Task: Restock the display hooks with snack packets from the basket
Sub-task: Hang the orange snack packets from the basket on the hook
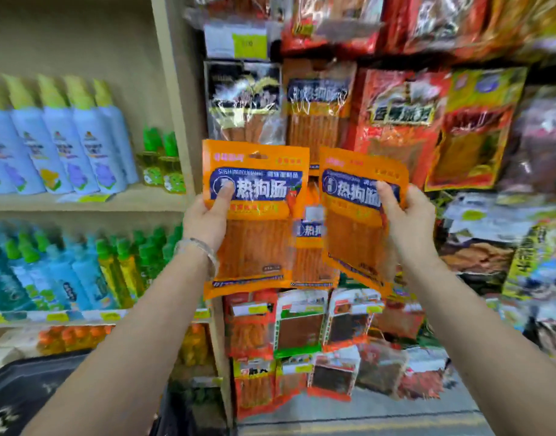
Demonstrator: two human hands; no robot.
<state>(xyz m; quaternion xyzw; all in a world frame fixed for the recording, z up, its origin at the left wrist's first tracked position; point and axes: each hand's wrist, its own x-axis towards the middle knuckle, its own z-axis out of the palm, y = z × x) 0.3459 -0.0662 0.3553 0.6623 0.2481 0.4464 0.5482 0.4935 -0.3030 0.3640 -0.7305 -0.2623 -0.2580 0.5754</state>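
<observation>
Hanging packets (314, 121) fill space ahead

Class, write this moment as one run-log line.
left hand: holds orange packet | right hand: holds second orange packet | packets: side by side, unhung

The left packet (254, 221) was bright orange, with a dark blue band that carried white characters and a small red figure at its end. The right packet (355, 221) had the same orange and the same blue band (its print was more blurred). On the beige shelf (173, 99) the tall bottles (66, 143) were pale blue with yellow-green caps, and the small bottles (160, 168) were yellow with green caps. Above, a black packet (242, 92) showed pale markings, and a red packet (396, 121) was partly orange.
</observation>
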